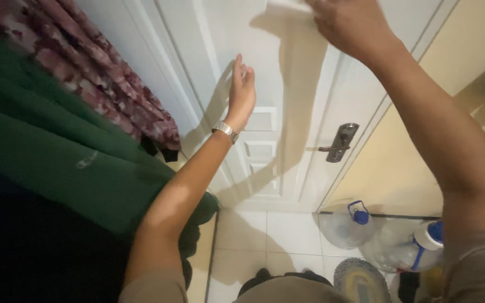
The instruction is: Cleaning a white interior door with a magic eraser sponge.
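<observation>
White panelled door (265, 129), centre of frame, shut, with 1 metal lever handle (339, 143) at right of centre. Left hand (241, 90) is resting flat against the door panel, fingers pressed together. Right hand (350, 22) is pressing a white cloth (287, 7) to the door at the top edge of frame, fingers closed over it. Risk: the door may be swinging if unlatched, pitching the person forward. 2 clear water jugs (348, 224) are standing at lower right, a tripping hazard. Green garment (57, 151) is hanging at left.
</observation>
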